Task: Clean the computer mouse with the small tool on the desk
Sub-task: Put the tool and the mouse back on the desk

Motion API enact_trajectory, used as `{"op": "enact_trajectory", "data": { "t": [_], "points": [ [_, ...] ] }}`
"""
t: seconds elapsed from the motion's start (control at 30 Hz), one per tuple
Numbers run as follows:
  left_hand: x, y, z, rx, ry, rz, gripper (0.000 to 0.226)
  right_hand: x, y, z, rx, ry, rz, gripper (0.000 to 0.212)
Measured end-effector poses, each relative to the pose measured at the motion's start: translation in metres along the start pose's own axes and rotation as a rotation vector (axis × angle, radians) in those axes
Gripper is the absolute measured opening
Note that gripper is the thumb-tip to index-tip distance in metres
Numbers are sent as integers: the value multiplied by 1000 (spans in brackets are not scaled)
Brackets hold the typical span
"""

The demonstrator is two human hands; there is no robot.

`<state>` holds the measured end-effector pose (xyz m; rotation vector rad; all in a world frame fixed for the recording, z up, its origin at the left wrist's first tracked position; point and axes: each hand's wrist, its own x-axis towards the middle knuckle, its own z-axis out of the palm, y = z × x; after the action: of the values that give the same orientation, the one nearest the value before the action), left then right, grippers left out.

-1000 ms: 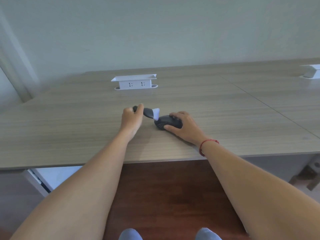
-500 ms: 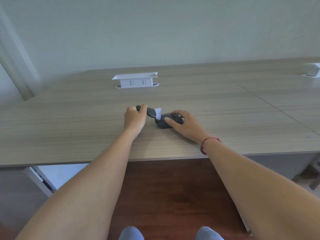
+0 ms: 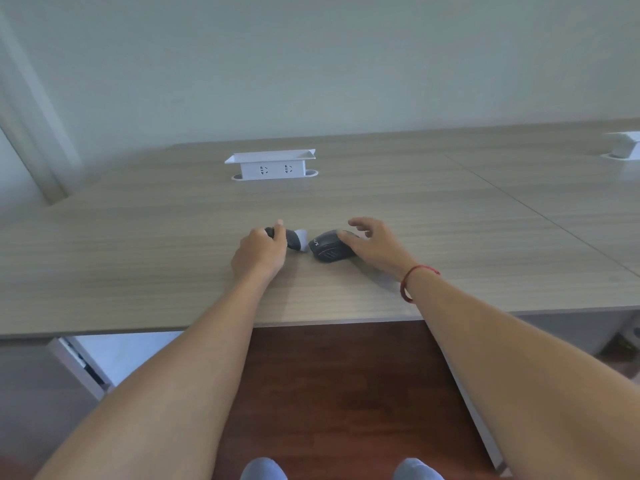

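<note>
A black computer mouse [image 3: 328,250] lies on the wooden desk [image 3: 138,258] near its front edge. My right hand [image 3: 375,249] hovers over the mouse's right side with fingers spread, fingertips near its top; the palm is lifted off it. My left hand [image 3: 259,253] grips a small cleaning brush [image 3: 295,240] with a dark handle and white bristles. The bristles point right and sit just left of the mouse, apart from it by a small gap.
A white socket box [image 3: 270,165] stands on the desk behind the hands. A second white box [image 3: 625,144] sits at the far right. A seam [image 3: 540,216] splits the desk from its neighbour. Below the front edge are a dark wooden floor and my feet.
The brush has pulled away left from the mouse, which it touched before. My right hand has let go of the mouse and opened its fingers above it.
</note>
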<state>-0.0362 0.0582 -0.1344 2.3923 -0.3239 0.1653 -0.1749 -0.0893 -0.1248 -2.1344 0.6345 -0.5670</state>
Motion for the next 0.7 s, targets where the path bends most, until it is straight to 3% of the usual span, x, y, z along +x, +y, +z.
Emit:
{"op": "enact_trajectory", "data": {
  "t": [0.1, 0.17, 0.33, 0.43, 0.6, 0.7],
  "points": [
    [0, 2, -1, 45, -36, 22, 53, -3, -7, 11, -246, 139, 67, 78],
    [1, -2, -2, 75, -54, 61, 42, -1, -9, 15, -274, 138, 85, 82],
    [-2, -5, -3, 40, -60, 115, 31, 6, -3, 3, 60, -82, 131, 80],
    [-8, -2, -8, 4, -121, 117, 38, 6, 0, -3, 140, -68, 152, 71],
    [-14, -1, -13, -25, -193, 124, 41, -6, -20, 14, -102, 165, 223, 95],
    [-19, -1, -9, -47, -158, 157, 39, -11, -27, 25, -264, 137, 204, 82]
  ]
}}
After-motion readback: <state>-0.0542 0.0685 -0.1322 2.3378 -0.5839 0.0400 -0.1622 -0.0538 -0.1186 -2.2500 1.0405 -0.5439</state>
